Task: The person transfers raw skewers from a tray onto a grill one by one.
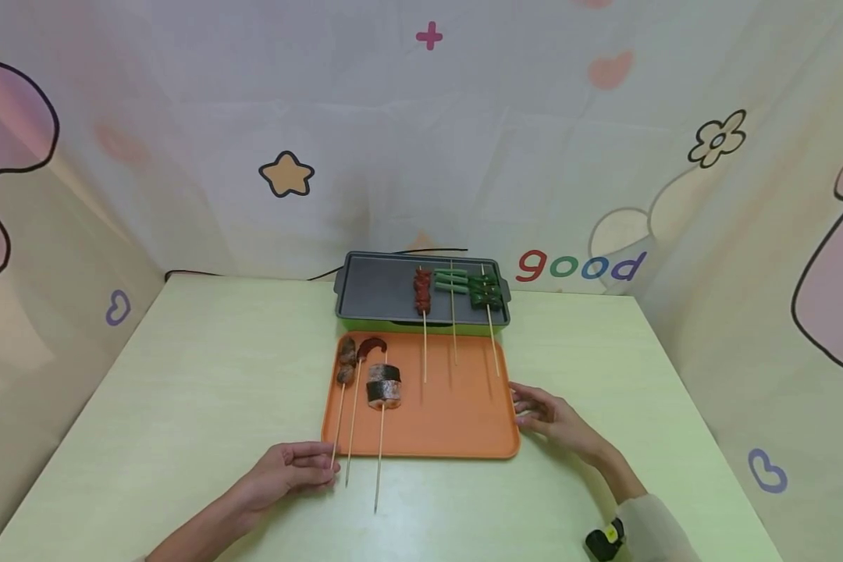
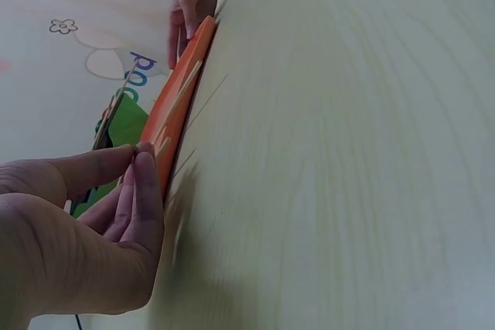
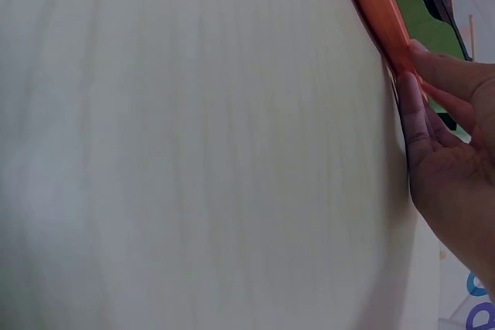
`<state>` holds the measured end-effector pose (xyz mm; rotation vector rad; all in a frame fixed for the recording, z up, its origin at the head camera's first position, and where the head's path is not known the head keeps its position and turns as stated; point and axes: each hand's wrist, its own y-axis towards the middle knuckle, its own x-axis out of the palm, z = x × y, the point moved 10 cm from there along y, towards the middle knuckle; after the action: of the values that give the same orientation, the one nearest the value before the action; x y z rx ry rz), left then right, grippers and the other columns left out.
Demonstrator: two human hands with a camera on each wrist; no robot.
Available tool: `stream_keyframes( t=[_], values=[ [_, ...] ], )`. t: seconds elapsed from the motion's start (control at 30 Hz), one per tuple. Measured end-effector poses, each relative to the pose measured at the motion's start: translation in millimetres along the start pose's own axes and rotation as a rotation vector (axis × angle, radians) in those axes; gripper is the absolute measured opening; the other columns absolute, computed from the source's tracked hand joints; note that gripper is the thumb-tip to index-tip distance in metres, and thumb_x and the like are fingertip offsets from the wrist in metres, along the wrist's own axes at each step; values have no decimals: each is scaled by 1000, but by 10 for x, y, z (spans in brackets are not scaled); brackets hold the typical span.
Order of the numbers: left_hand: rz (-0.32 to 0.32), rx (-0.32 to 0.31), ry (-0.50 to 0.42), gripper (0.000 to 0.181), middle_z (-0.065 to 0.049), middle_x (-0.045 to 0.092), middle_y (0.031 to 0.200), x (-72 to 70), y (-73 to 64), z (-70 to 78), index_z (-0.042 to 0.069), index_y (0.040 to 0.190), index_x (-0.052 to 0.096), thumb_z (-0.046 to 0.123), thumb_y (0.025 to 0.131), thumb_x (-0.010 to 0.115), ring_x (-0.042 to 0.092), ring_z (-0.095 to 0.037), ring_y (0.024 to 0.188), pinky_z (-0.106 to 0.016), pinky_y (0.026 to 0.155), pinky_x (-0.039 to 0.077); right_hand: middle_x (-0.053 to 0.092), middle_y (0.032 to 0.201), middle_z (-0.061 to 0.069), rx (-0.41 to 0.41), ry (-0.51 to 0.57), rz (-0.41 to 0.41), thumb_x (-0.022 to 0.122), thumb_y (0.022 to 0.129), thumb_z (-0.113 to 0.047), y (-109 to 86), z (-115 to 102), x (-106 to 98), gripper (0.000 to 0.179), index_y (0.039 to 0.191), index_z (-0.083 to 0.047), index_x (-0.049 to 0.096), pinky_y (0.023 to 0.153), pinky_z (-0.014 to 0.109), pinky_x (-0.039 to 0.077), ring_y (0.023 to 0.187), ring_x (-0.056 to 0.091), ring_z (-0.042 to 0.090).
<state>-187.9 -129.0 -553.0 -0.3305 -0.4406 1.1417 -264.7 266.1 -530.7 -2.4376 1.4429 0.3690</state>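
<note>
My left hand (image 1: pixel 291 472) pinches the lower stick end of the leftmost skewer with brown pieces (image 1: pixel 346 361), at the front left corner of an orange tray (image 1: pixel 449 425). In the left wrist view, thumb and index finger of that hand (image 2: pixel 100 229) meet at the stick's tip. My right hand (image 1: pixel 558 421) holds the tray's right edge; in the right wrist view its fingers (image 3: pixel 418 113) grip the orange rim. Beside the brown skewer on the tray lie a skewer with a curled dark-red piece (image 1: pixel 372 346) and one with black-banded rolls (image 1: pixel 383 386), sticks overhanging the front.
Behind the tray stands a green grill with a dark plate (image 1: pixel 379 289). On its right half lie a red-meat skewer (image 1: pixel 422 290), a green-stalk skewer (image 1: pixel 452 279) and a dark-green skewer (image 1: pixel 485 291), sticks reaching over the tray. A printed curtain (image 1: pixel 421 156) encloses the table (image 1: pixel 204 375).
</note>
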Motion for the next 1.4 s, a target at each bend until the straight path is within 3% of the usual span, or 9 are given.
stream_keyframes(
  t=[0.27,0.6,0.87,1.13,1.4],
  values=[
    [29,41,52,60,-3,78,104,-21,-74,45,-10,143,52,6,90,76,76,-14,97,-28,86,60,47,144,33,-27,28,5,63,100,-6,-3,-7,-24,62,155,4,36,92,16,53,112,60,0],
    [59,38,77,57,1,75,110,-184,-186,52,-2,144,55,15,93,75,73,-10,98,-24,82,58,47,145,34,-15,28,5,62,100,-4,-24,4,-41,62,156,4,35,92,16,53,113,59,-2],
    [102,110,116,57,6,75,108,-352,-223,238,1,147,52,17,96,71,73,-7,98,-24,83,56,47,144,33,0,29,15,62,100,-4,-41,10,-46,62,156,4,35,92,16,53,112,59,-1],
    [205,161,140,57,10,75,104,-468,-113,529,6,148,54,18,95,72,73,-5,98,-24,86,56,46,145,34,-1,37,12,63,100,-7,-30,17,-20,63,156,4,35,92,15,52,112,59,-1],
    [244,185,142,55,10,74,101,-404,107,770,6,146,56,17,94,74,71,-3,92,-24,86,57,46,144,34,-22,34,-4,62,101,-7,4,-2,12,62,156,4,34,92,16,53,113,58,-1]
  ],
)
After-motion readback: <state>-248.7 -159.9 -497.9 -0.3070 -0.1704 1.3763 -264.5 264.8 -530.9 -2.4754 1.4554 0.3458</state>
